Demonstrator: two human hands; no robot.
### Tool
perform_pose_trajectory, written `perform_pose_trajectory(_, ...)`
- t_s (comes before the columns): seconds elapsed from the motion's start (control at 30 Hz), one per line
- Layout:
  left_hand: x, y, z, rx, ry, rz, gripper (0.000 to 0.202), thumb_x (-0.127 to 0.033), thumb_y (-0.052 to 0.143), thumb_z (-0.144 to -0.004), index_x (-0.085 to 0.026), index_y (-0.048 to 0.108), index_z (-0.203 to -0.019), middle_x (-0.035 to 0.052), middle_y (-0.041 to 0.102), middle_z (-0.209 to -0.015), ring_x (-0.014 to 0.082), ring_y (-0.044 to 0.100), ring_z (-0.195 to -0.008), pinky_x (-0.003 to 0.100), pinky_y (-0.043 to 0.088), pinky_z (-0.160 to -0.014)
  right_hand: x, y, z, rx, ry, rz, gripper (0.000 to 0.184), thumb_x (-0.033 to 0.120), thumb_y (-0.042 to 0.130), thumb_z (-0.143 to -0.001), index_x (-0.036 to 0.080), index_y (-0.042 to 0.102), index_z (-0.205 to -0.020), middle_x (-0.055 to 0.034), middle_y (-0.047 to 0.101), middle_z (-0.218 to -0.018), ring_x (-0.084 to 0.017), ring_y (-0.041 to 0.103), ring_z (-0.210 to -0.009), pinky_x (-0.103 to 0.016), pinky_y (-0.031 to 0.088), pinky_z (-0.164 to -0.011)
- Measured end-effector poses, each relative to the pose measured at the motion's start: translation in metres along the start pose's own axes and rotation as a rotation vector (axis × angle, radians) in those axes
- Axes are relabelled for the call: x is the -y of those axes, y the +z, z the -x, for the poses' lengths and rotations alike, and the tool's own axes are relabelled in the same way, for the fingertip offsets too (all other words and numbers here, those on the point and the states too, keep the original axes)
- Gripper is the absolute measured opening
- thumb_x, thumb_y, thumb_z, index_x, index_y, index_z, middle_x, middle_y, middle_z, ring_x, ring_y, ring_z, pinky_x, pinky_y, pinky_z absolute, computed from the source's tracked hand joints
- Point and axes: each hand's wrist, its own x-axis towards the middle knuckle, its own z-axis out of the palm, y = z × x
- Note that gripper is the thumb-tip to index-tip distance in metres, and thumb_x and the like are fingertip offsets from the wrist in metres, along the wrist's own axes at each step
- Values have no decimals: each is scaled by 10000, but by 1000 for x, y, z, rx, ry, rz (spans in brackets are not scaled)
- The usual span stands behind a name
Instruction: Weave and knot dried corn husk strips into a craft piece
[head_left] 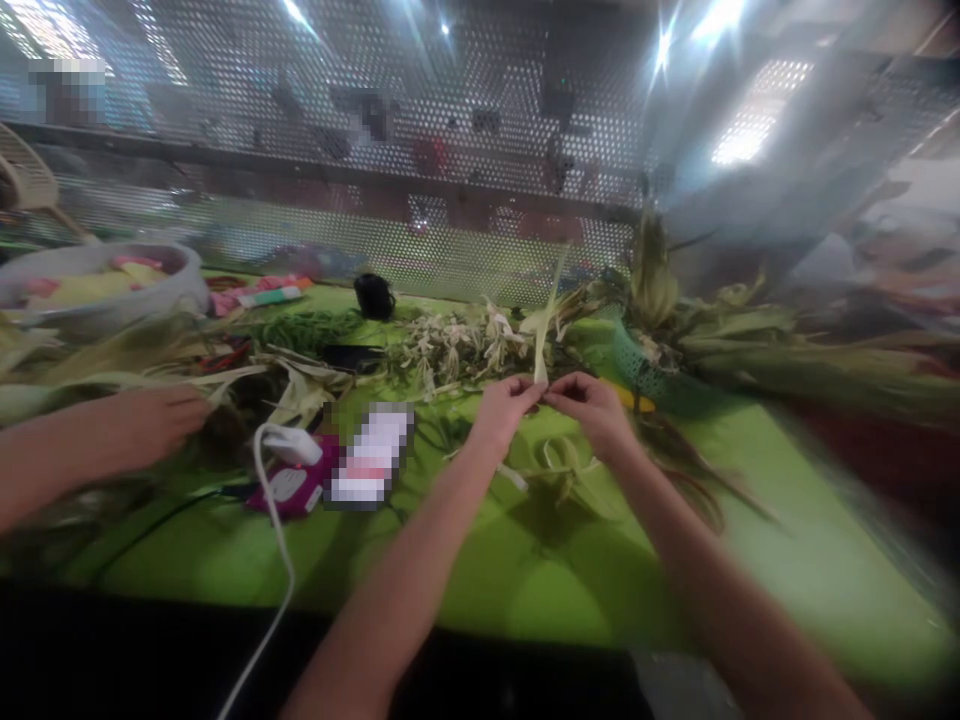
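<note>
My left hand (512, 402) pinches the lower end of a pale green corn husk strip (551, 318), which stands upright above my fingers. Close against it, my right hand (587, 402) has its thumb and fingertips pressed together at the same end of the strip. Both hands are raised over the green table (525, 590). Below them lie curled strips of husk (566, 465). Just beyond my hands spreads a heap of pale, dried husk pieces (465, 345).
Another person's hand (169, 420) reaches in from the left among husks. A phone (373, 458) lies beside a purple packet (300, 485) and a white plug with a cable (281, 560). A green basket (641, 355) stands right; a large basin (176, 285) is at the far left.
</note>
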Motion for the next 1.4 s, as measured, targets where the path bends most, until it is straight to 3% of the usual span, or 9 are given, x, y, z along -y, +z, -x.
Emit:
perform_pose_trajectory(0.17, 0, -1, 0, 85, 18, -23, 318, -423, 806, -621, -133, 707, -703, 23, 641, -665, 104, 517, -608, 255, 396, -638, 1, -1, -2, -79, -54, -16, 303, 344, 838, -578, 183, 613, -701, 25, 629, -636, -117, 562, -581, -241, 455, -560)
perform_pose_trajectory(0.33, 0, -4, -3, 97, -49, 68, 345, -381, 865, -518, -133, 701, -693, 10, 624, -638, 85, 497, -576, 239, 375, -606, 1, -2, 1, -99, -217, 197, 165, 319, 784, -683, 186, 704, -740, -14, 697, -695, -153, 615, -627, -272, 492, -600)
perform_pose_trajectory(0.53, -3, -5, -2, 63, -126, 152, 310, -327, 853, -538, -120, 667, -673, 12, 606, -611, 68, 481, -542, 218, 354, -566, 4, -12, 2, 0, -500, 463, 101, 283, 705, -818, 242, 756, -894, -37, 738, -861, -185, 668, -785, -307, 528, -715)
perform_pose_trajectory(0.7, -3, -4, 0, 107, -159, 206, 302, -318, 845, -561, -115, 642, -654, -9, 558, -585, 47, 431, -501, 210, 311, -523, 6, -14, 2, 11, -601, 511, 84, 285, 694, -835, 244, 741, -891, -38, 723, -860, -188, 660, -806, -313, 532, -726)
perform_pose_trajectory(0.97, 2, -3, -1, 130, -143, 137, 343, -383, 851, -546, -123, 655, -654, 14, 603, -625, 69, 475, -557, 215, 329, -556, 8, -16, 1, 29, -603, 539, 61, 281, 687, -841, 234, 726, -832, -34, 694, -834, -180, 642, -790, -298, 515, -737)
perform_pose_trajectory(1.17, 5, -4, -3, 174, -52, 14, 302, -406, 783, -647, -123, 689, -695, 46, 642, -668, 111, 532, -639, 242, 375, -639, 9, -18, 0, 70, -499, 553, 87, 288, 658, -848, 223, 706, -816, -37, 656, -828, -179, 615, -773, -299, 497, -704)
perform_pose_trajectory(1.4, 0, -3, 1, 216, 58, -134, 319, -442, 729, -715, -125, 690, -713, 55, 656, -696, 136, 552, -679, 268, 393, -691, 11, -17, -2, 7, -315, 430, 94, 271, 701, -758, 196, 649, -736, -10, 620, -714, -146, 556, -652, -266, 457, -599)
